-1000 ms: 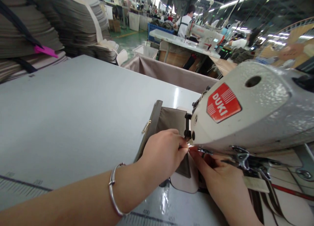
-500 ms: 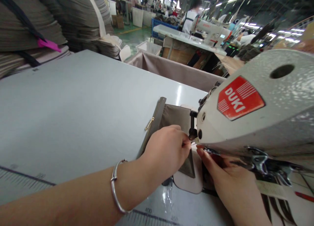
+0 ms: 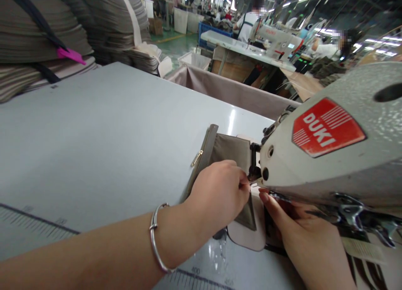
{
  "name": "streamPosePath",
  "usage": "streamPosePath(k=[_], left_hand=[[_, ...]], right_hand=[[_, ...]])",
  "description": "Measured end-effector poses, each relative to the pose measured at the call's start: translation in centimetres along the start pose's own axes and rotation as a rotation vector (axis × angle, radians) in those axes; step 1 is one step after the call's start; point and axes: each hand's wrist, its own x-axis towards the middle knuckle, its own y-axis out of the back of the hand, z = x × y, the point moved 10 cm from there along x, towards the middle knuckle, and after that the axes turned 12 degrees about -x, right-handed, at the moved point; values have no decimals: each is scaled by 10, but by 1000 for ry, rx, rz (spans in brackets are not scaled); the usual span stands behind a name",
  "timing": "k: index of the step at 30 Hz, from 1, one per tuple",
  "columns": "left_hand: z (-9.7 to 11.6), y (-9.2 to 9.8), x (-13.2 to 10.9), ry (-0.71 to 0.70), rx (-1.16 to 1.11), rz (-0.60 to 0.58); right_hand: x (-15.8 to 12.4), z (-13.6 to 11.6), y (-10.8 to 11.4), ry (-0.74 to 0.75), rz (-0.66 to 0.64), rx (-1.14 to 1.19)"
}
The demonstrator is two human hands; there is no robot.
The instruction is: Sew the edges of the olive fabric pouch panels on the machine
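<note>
Under the head of a white sewing machine (image 3: pixel 336 177) lies a grey-brown fabric piece (image 3: pixel 234 149) with a zipper strip (image 3: pixel 204 149) and a gold zipper pull (image 3: pixel 197 158). A pale rounded panel (image 3: pixel 246 237) shows beneath it. My left hand (image 3: pixel 220 193), a silver bangle on its wrist, rests over the fabric, its fingers pinched together close to the presser foot; what they grip is hidden. To the right of the needle area, my right hand (image 3: pixel 309 235) has thumb and forefinger tips together beside a small white bit. Its other fingers are partly hidden under the machine head.
Tall stacks of grey-brown cut pieces (image 3: pixel 37 30) stand at the left behind the white table (image 3: pixel 103 130). A fabric-lined bin (image 3: pixel 232 91) runs along the far edge. Beyond is another sewing machine (image 3: pixel 276 40) with a person near it.
The view has turned slightly, so everything sits a little further right in the picture. Both hands keep their places beside the presser foot, and the fabric looks unmoved.
</note>
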Motion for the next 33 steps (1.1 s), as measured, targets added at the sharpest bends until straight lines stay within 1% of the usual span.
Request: streamPosePath(k=[7, 10, 14, 17, 19, 22, 25, 28, 32, 33], left_hand=[[2, -1, 2, -23, 34, 6], [3, 0, 2, -32, 37, 15], [1, 0, 1, -27, 25, 14], [0, -1, 1, -46, 7, 10], [0, -1, 0, -53, 4, 16], [0, -2, 0, -51, 18, 13], [1, -2, 0, -52, 39, 5], [2, -3, 0, -60, 62, 5], [2, -3, 0, -72, 81, 12], [2, -4, 0, -76, 83, 14]], right_hand=[[0, -3, 1, 13, -18, 16], [0, -7, 5, 61, 27, 9], [-2, -10, 9, 82, 71, 5], [-2, -9, 7, 60, 47, 14], [-1, -7, 5, 15, 24, 5], [-2, -8, 6, -27, 22, 26], [-4, -14, 8, 1, 61, 85], [-5, -13, 6, 13, 95, 34], [-1, -13, -5, 93, 22, -67], [0, -12, -5, 98, 30, -60]])
